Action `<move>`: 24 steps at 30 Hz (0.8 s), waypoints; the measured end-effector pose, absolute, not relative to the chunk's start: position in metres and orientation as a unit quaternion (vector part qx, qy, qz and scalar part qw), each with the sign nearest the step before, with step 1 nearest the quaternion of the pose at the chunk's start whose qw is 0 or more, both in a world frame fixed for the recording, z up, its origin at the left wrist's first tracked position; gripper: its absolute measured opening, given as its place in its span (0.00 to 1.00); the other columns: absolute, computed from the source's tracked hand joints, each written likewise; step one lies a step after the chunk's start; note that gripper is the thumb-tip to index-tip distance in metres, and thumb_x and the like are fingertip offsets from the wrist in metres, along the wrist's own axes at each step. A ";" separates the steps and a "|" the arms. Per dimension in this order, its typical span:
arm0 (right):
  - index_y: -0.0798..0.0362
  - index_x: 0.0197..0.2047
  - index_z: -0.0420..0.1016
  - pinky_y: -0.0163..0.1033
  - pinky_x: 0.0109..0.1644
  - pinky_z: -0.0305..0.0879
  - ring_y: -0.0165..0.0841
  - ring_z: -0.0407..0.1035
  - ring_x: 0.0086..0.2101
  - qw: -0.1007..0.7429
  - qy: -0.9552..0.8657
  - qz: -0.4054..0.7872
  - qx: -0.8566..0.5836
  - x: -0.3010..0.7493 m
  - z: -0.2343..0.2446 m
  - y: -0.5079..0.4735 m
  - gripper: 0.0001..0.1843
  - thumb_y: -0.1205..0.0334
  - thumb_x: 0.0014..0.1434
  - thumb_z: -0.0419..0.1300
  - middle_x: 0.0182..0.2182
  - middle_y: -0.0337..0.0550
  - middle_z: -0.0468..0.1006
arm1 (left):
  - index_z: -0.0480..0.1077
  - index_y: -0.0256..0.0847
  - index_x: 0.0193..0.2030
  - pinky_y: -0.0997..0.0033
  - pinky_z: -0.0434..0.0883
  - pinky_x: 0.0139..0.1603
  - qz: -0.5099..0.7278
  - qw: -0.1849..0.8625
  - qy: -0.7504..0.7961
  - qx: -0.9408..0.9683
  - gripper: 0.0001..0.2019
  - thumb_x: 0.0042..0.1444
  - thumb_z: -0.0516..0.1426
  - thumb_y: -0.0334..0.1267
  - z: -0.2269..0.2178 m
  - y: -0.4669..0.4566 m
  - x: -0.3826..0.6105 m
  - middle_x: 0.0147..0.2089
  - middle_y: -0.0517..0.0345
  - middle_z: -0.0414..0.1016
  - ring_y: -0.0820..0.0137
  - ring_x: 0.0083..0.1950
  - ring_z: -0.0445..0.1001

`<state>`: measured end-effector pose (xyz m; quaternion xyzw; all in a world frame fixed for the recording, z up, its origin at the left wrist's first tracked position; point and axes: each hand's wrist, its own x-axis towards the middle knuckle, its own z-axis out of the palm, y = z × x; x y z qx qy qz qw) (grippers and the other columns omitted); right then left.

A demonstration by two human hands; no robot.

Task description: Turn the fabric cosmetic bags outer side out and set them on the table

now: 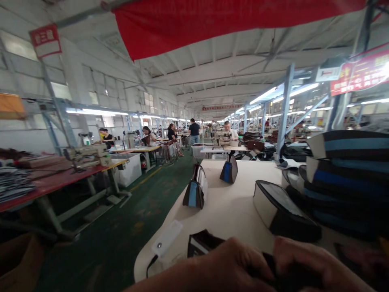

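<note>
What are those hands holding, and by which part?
The left hand and right hand grip a dark fabric piece between them. Their fingers and the picture's bottom edge hide it, so the part held cannot be told.

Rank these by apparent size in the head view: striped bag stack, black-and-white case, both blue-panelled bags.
Largest first: the striped bag stack, then the black-and-white case. Last come the nearer blue-panelled bag and the farther blue-panelled bag; nearness to the camera makes their order unsure.
</note>
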<state>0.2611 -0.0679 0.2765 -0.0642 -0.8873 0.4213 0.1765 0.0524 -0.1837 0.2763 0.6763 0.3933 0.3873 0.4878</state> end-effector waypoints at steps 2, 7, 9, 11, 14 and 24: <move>0.52 0.31 0.72 0.34 0.31 0.57 0.32 0.62 0.29 0.156 -0.880 0.435 -0.111 0.262 0.279 -0.071 0.24 0.39 0.50 0.69 0.28 0.39 0.70 | 0.71 0.36 0.28 0.74 0.58 0.29 0.352 0.512 0.423 0.659 0.23 0.49 0.67 0.57 0.285 -0.183 0.056 0.28 0.63 0.65 0.75 0.30 0.61; 0.57 0.32 0.75 0.32 0.32 0.56 0.28 0.59 0.29 0.161 -0.828 0.528 -0.095 0.256 0.272 -0.059 0.20 0.46 0.55 0.69 0.26 0.35 0.68 | 0.70 0.35 0.31 0.73 0.52 0.28 0.302 0.560 0.458 0.621 0.11 0.55 0.62 0.41 0.286 -0.167 0.055 0.27 0.65 0.58 0.77 0.29 0.53; 0.57 0.33 0.76 0.31 0.33 0.56 0.27 0.59 0.30 0.154 -0.819 0.544 -0.096 0.258 0.263 -0.050 0.19 0.48 0.56 0.69 0.27 0.36 0.69 | 0.71 0.35 0.33 0.72 0.51 0.29 0.286 0.574 0.452 0.620 0.09 0.56 0.60 0.39 0.280 -0.160 0.053 0.28 0.65 0.57 0.76 0.29 0.53; 0.57 0.35 0.75 0.32 0.33 0.56 0.28 0.59 0.31 0.149 -0.806 0.564 -0.101 0.261 0.253 -0.043 0.18 0.49 0.57 0.68 0.29 0.37 0.68 | 0.71 0.34 0.34 0.72 0.51 0.30 0.281 0.583 0.448 0.616 0.08 0.56 0.59 0.39 0.275 -0.155 0.053 0.29 0.64 0.58 0.75 0.30 0.53; 0.57 0.37 0.74 0.32 0.32 0.55 0.28 0.59 0.31 0.139 -0.776 0.607 -0.106 0.263 0.246 -0.039 0.20 0.46 0.57 0.67 0.29 0.36 0.68 | 0.70 0.35 0.33 0.72 0.52 0.31 0.282 0.588 0.456 0.605 0.07 0.55 0.58 0.38 0.271 -0.147 0.054 0.29 0.64 0.58 0.75 0.31 0.54; 0.58 0.35 0.75 0.31 0.31 0.55 0.27 0.58 0.29 0.145 -0.771 0.610 -0.114 0.256 0.234 -0.027 0.12 0.57 0.55 0.66 0.27 0.36 0.69 | 0.66 0.37 0.30 0.71 0.50 0.29 0.271 0.567 0.517 0.581 0.06 0.53 0.56 0.37 0.258 -0.132 0.058 0.25 0.67 0.55 0.75 0.28 0.52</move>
